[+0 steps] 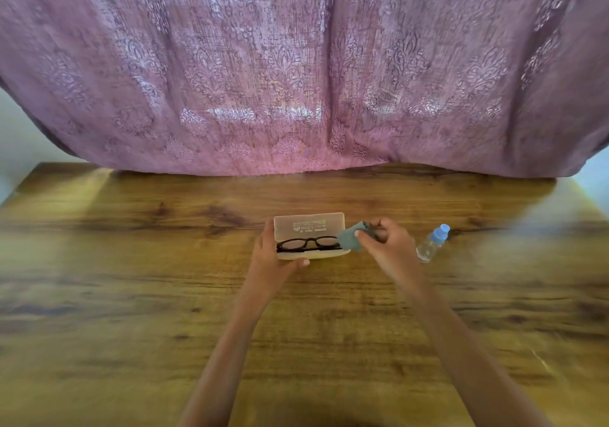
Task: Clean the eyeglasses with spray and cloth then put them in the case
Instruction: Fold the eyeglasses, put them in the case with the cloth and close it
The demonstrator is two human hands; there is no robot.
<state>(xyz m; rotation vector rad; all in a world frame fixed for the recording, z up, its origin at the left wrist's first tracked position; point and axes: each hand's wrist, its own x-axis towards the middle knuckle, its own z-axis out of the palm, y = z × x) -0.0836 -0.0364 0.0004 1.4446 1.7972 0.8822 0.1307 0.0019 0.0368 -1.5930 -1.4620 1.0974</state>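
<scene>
Black-framed eyeglasses [308, 243] lie inside a pale translucent case [309, 225] whose lid stands open toward the back. My left hand [272, 258] grips the case at its left end, thumb along the front edge. My right hand [385, 240] pinches a grey-blue cloth [350, 238] at the right end of the glasses; the right temple is hidden by the cloth and my fingers. A small clear spray bottle [431, 243] with a blue cap lies on its side on the wooden table [131, 278], just right of my right hand.
A pink patterned curtain [296, 80] hangs down to the table's back edge. The table's corners show at the far left and far right.
</scene>
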